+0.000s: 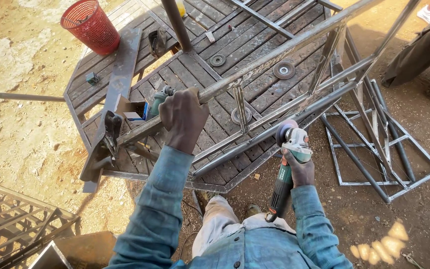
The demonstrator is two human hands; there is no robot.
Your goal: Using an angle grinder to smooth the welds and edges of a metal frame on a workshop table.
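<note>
The welded grey steel tube frame point(294, 74) lies tilted over the octagonal metal slat worktable point(255, 40), from centre to upper right. The left hand point(184, 119) has its fingers wrapped tight around one frame bar. The right hand point(299, 169) grips a green and grey angle grinder point(289, 154), its disc touching a lower bar. A red plastic mesh basket point(89, 25) stands at upper left.
</note>
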